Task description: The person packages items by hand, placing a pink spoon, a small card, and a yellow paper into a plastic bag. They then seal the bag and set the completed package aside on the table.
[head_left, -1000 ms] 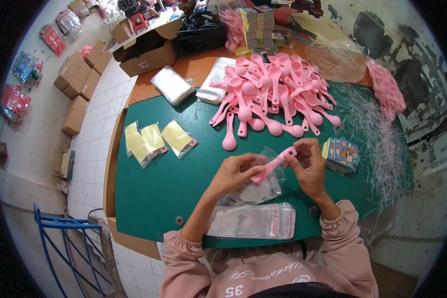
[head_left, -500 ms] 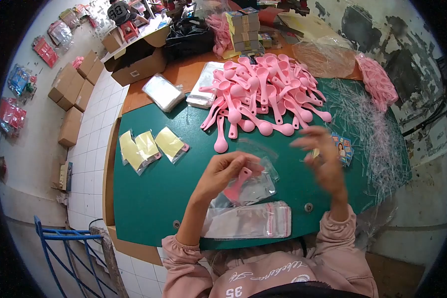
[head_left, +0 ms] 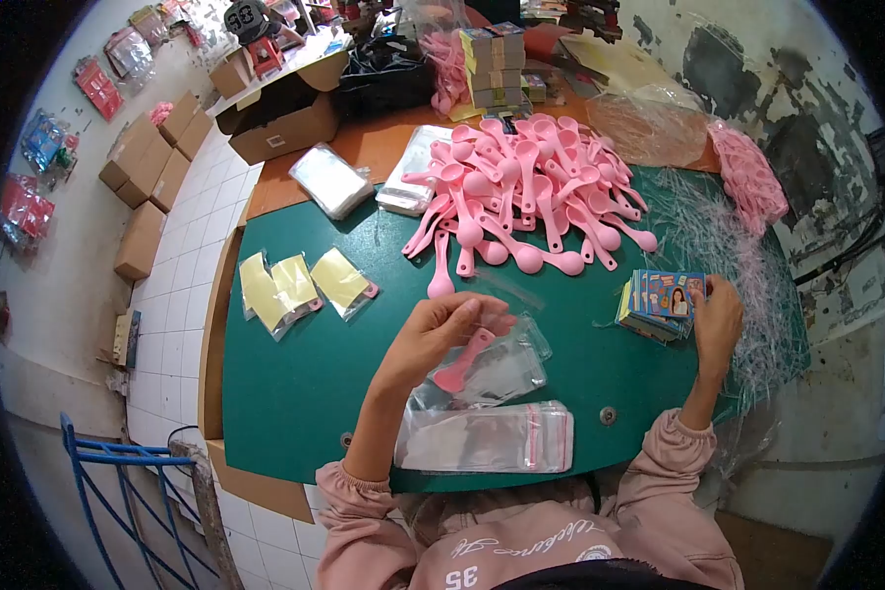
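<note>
My left hand [head_left: 441,326] is closed, pinching the top of a clear plastic bag with a pink measuring spoon [head_left: 464,362] inside. Beneath it, loose clear bags [head_left: 506,374] lie on the green table, and a neat stack of clear bags [head_left: 472,438] sits nearer the front edge. On the right, the fingers of my right hand [head_left: 718,320] are closed on the right edge of the top card of a stack of printed cards [head_left: 659,307]. A large heap of pink measuring spoons [head_left: 531,192] spreads beyond both hands.
Several filled bags with yellow cards [head_left: 293,283] lie at left. More clear bags [head_left: 330,181] rest behind them, near an open cardboard box [head_left: 285,128]. Shredded plastic strands [head_left: 737,285] cover the right edge. A person [head_left: 251,22] sits in the far background.
My right hand has moved right and down to the card stack and taken hold of the top card's edge. The left hand stays near the same place with the bagged spoon.
</note>
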### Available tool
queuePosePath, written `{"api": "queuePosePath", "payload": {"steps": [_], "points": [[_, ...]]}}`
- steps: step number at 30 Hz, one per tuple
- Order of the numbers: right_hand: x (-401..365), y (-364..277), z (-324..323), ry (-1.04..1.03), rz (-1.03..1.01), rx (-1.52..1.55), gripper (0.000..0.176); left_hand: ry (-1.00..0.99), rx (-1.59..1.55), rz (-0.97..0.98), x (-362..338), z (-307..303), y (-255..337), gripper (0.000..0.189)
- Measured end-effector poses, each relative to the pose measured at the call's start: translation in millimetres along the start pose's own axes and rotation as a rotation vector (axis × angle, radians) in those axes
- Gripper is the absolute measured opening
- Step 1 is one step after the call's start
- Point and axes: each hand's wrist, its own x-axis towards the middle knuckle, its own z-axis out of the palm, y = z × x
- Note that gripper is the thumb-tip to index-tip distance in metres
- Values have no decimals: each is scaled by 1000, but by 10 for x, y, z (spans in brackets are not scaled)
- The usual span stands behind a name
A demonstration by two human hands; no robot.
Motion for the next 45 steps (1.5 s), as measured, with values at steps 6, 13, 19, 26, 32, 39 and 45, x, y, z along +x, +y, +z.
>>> {"api": "queuePosePath", "payload": {"steps": [6,13,19,26,32,39,45], "points": [[-308,-671,-388,-16,-338,700,12,-101,42,13,25,112,31,31],[-403,-997,-373,-394,-790,798,12,-100,122,-45,42,66,10,30],[-372,-989,-333,-330,-682,967,12,-134,88,0,36,95,-7,29],[-382,-1027,-413,-419,-818,745,12,-156,216,-1,33,15,-43,31],[-366,-1010,-461,-425,-880,773,11,-183,56,-9,7,73,40,31],[-396,-1028,-437,-246,-748,979,12,-155,101,32,28,45,-18,31],[-412,-1057,-428,-440,-916,723,11,-147,89,27,14,82,-28,29]]}}
